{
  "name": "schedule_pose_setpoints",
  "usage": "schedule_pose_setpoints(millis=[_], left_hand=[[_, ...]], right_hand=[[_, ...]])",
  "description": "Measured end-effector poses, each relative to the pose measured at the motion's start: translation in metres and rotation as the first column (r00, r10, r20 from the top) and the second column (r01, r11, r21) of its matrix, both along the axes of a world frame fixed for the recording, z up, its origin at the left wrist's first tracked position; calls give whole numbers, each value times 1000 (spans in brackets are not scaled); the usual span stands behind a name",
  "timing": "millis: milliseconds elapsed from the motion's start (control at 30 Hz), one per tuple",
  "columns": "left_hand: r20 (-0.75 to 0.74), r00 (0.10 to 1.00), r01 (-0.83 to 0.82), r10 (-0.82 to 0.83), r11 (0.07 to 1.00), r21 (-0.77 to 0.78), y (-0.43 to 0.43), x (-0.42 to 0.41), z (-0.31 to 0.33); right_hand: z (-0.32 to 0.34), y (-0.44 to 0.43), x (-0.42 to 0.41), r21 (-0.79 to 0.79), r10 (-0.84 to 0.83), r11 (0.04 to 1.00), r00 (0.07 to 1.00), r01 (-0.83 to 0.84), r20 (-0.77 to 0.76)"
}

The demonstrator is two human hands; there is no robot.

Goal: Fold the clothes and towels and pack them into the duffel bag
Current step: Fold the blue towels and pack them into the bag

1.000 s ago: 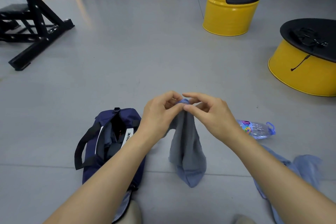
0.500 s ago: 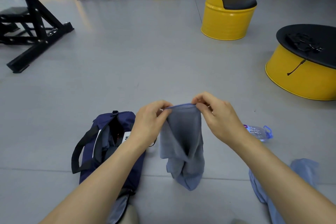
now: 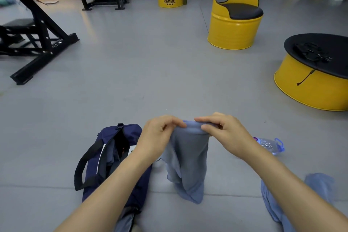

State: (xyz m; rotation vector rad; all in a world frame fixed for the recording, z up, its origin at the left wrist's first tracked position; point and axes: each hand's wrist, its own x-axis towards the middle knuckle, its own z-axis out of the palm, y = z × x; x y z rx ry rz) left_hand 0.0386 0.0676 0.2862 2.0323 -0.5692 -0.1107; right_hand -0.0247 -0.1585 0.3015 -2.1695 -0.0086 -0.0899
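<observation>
rack: black gym frame [image 3: 37, 30] far left on the floor [image 3: 169, 81], well clear of my work, ignore.
duffel bag: navy duffel bag [image 3: 130, 131] on the floor under my left forearm, zip open, mouth up. Something grey is already inside; can't tell what.
left hand: left hand [image 3: 160, 135] pinches the left end of the towel's top edge, fingers curled onto the hem.
towel: grey-blue towel [image 3: 190, 156] hangs between my hands in front of me, just right of the bag. The top edge is bunched and the bottom sags onto the floor.
right hand: right hand [image 3: 226, 133] pinches the right end of the same edge, thumb under, fingers over.
handling: light, soft, limp. No stiffness, so it collapses wherever it isn't held. Not slippery or fragile, so a fingertip pinch is enough.
grip points: my call is the two top corners, right on the hem where the cloth is thickest. The hands look close together for a flat sheet. I'd spread them to tension the edge before folding.
risk: the low end drags on the floor and the layers fold crooked if the edge stays bunched.
bottle: clear water bottle [image 3: 267, 144] lies on its side just beyond my right wrist, not in the way.
next item: light blue garment [image 3: 320, 182] crumpled on the floor at far right, partly under my right arm, unfolded.
</observation>
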Motion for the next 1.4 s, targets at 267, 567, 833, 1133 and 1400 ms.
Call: schedule_pose_setpoints(millis=[267, 567, 833, 1133, 1400], left_hand=[[205, 972, 24, -115, 916, 400, 0, -2, -18], [189, 982, -75, -4, 910, 407, 16, 17, -55], [205, 954, -280, 219, 897, 343, 36, 68, -58], [475, 849, -391, 234, 882, 264, 0, 204, 57], [588, 742, -397, 322, 918, -3, 2, 210, 133]], right_hand=[[-1, -2, -2, -307, -4, 952, 999, 15, 37], [-11, -28, -2, -41, -244, 968, 966, 249, 88], [-38, -68, 44, 125, -357, 927, 934, 353, 8], [55, -113, 149, 230, -410, 905, 875, 357, 257], [137, -135, 119, 166, -331, 943, 806, 287, 490]])
